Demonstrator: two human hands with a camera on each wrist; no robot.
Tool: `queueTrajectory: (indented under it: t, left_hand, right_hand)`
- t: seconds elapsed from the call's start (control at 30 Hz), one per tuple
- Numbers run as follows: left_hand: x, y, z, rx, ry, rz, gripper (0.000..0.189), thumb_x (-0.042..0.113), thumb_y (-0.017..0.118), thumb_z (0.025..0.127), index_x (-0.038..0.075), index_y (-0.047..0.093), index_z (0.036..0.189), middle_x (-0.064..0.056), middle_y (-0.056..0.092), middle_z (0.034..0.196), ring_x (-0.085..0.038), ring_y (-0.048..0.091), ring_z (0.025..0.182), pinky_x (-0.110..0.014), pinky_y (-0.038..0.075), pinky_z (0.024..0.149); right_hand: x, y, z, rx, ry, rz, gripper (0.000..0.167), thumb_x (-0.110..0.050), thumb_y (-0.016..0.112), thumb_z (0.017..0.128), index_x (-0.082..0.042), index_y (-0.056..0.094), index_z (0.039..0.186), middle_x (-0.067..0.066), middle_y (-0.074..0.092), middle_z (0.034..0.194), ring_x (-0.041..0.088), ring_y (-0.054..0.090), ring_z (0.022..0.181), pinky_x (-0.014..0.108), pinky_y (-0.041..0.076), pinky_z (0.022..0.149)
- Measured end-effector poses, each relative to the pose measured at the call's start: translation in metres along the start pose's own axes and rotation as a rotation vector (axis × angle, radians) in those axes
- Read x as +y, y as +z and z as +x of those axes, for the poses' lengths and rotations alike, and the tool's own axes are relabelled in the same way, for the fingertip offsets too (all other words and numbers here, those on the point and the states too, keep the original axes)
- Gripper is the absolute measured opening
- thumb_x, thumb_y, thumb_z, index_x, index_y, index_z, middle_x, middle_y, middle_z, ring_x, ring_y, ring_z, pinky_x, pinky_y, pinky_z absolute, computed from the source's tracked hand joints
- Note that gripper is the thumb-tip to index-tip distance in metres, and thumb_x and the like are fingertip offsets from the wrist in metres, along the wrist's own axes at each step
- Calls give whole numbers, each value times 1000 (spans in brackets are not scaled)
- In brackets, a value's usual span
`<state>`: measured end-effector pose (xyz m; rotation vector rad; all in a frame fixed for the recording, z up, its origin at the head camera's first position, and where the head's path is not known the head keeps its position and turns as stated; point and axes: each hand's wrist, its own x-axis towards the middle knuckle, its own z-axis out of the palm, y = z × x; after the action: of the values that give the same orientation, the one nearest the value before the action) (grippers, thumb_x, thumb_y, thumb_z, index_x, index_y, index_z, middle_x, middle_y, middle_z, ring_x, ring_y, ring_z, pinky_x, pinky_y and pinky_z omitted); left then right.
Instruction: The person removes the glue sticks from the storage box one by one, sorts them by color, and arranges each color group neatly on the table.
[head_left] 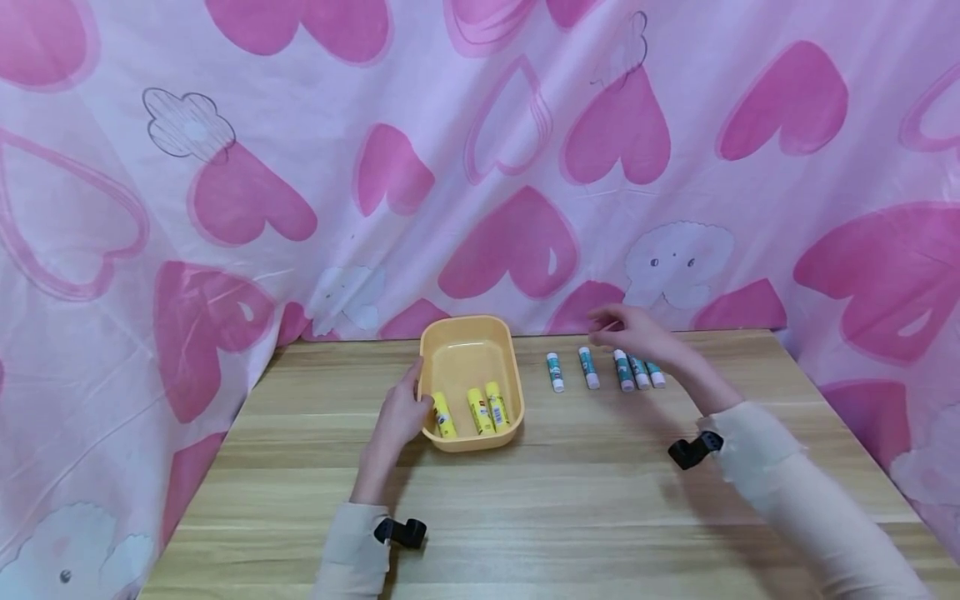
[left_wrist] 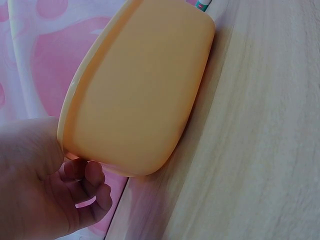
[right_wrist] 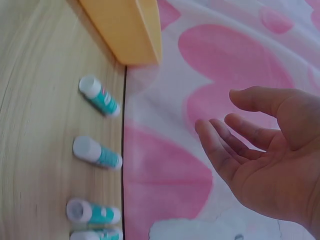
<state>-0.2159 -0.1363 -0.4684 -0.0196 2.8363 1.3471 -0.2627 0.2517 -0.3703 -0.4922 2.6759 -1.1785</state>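
Note:
An orange-yellow plastic tray (head_left: 469, 367) stands near the table's back edge. My left hand (head_left: 401, 412) holds its left rim; in the left wrist view the curled fingers (left_wrist: 94, 175) are at the rim and the tray's outer wall fills the middle. Inside the tray lie three yellow glue sticks (head_left: 481, 412). To its right, several teal glue sticks with pale ends lie in a loose row, among them one nearest the tray (head_left: 555, 372) and another (head_left: 588, 367). Above that row my right hand (head_left: 633, 331) hovers with nothing in it, fingers loosely bent and thumb apart.
The wooden table (head_left: 525, 517) ends at the back against a pink curtain (head_left: 510, 150) printed with hearts. A black wrist camera (head_left: 400, 532) is strapped to the left wrist and another black camera (head_left: 695, 450) to the right one.

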Motion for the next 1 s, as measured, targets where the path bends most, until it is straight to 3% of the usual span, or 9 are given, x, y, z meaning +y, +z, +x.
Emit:
queueTrajectory:
  t: [0.23, 1.0]
  left_hand:
    - [-1, -1, 1, 6, 7, -3, 72, 5, 54, 89, 9, 29, 157, -16, 37, 157, -28, 48, 134, -46, 43, 110]
    - [-1, 1, 1, -1, -1, 0, 72, 5, 55, 90, 8, 28, 157, -18, 38, 157, -30, 47, 135, -47, 43, 110]
  right_hand:
    - [-17, 17, 14, -28, -41, 20, 45, -18, 63, 95, -2, 55, 137, 17, 65, 118, 29, 62, 104, 42, 59, 86]
    - [-63, 69, 31, -202, -42, 44, 45, -19, 63, 95, -3, 56, 137, 13, 67, 117, 22, 65, 103, 34, 59, 85]
